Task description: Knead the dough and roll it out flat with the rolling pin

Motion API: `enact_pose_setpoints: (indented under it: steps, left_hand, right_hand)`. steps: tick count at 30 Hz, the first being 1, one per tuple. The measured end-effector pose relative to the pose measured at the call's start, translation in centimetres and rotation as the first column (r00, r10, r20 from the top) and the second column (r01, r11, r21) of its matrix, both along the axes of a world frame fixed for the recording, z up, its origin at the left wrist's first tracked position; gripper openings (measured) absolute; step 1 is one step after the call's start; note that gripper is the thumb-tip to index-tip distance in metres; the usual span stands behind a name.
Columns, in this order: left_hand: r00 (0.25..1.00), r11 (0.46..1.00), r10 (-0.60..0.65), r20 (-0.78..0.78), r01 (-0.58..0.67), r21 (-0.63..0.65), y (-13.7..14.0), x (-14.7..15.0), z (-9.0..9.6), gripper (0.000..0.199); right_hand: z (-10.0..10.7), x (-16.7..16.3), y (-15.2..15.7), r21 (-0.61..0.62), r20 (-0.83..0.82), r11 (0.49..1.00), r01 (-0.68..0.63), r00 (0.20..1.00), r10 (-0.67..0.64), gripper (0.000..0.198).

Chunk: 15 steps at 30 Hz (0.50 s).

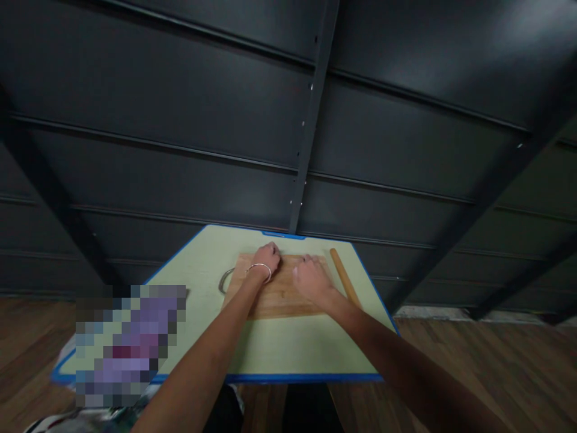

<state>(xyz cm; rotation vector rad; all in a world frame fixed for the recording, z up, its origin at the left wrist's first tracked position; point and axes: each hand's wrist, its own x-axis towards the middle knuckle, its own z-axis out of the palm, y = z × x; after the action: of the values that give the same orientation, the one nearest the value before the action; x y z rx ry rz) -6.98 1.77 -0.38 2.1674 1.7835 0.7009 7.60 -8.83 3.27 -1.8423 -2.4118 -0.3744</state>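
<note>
Both hands are at a wooden board (283,294), which lies flat near the middle of a pale green worktop (198,264) with a blue edge. The left hand (268,258), with a bracelet (260,264) at its wrist, is over the board's far left part, its fingers bent inward. The right hand (312,278) is over the far right part, fingers curled too. Whether either set of fingers grips something small or simply presses on the wood, I cannot tell.

As for progress, the board is laid out and both hands are on it, so the handling seems under way. Nothing visible marks a finished step, and how much is left cannot be judged from this view. A wooden stick (345,276) lies just right of the board, its near end close to the right forearm; neither hand holds it. At the board's left edge, a curved metal piece (222,281) shows partly.
</note>
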Motion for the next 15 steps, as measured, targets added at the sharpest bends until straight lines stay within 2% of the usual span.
enact_pose_setpoints:
  steps: [6,9,15]
  left_hand:
    - [1.000,1.000,0.022,0.014,-0.022,0.006,0.5,-0.1,-0.5,0.028]
    - [1.000,1.000,0.022,0.008,-0.022,-0.002,0.4,-0.1,-0.5,0.029]
    - [0.998,0.998,0.055,0.014,-0.055,-0.015,0.2,0.4,0.0,0.027]
  right_hand:
    - [-0.3,-1.7,1.0,0.056,-0.108,0.991,0.125,0.987,-0.119,0.047]
    - [-0.8,-2.1,2.2,0.062,-0.106,0.994,0.095,0.990,-0.088,0.041]
    - [-1.3,-2.0,4.9,-0.049,-0.060,0.998,-0.026,0.998,0.023,0.035]
